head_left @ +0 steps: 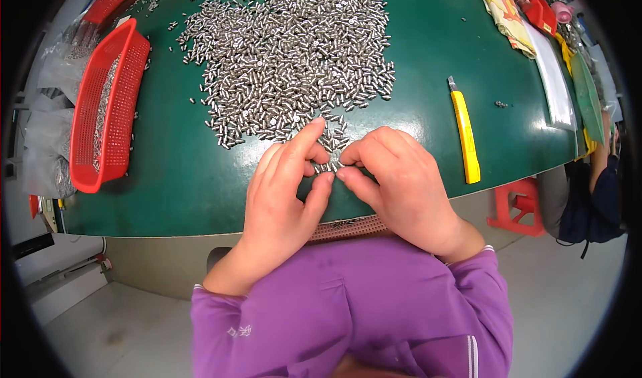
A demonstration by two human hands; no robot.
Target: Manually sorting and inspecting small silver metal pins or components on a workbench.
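A large heap of small silver metal pins (294,50) lies spread on the green table (187,177). Both hands meet at the heap's near edge. My left hand (284,194) pinches a few pins between thumb and fingers, index finger stretched toward the heap. My right hand (394,180) faces it, fingertips closed on the same small cluster of pins (329,166). Purple sleeves cover both forearms. A perforated strip (348,229) shows at the table's near edge, partly hidden under my hands.
A red mesh basket (107,104) holding pins stands at the left. A yellow utility knife (465,134) lies to the right of my hands. Plastic bags and red items crowd the far right. A red stool (518,207) and another person's dark sleeve (595,197) are at the right.
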